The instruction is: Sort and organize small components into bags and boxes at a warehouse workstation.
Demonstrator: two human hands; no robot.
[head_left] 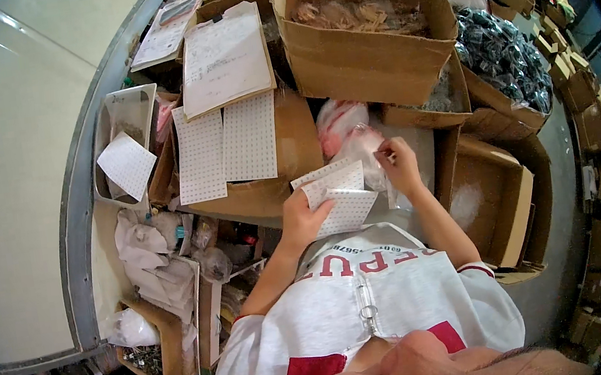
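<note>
The left hand (306, 218) grips sheets (349, 211) by the carton (299, 133)'s near right corner; whether the curled right hand (401, 164) holds anything, I can't tell. Plastic bags (362, 150) crowd it; a clipboard (227, 60) overlaps the carton.

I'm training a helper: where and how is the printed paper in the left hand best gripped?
Probably pinch the printed paper by its lower flap's right corner, coming from the person's right: the left hand covers part of its left side, while that corner juts out uncovered.
</note>
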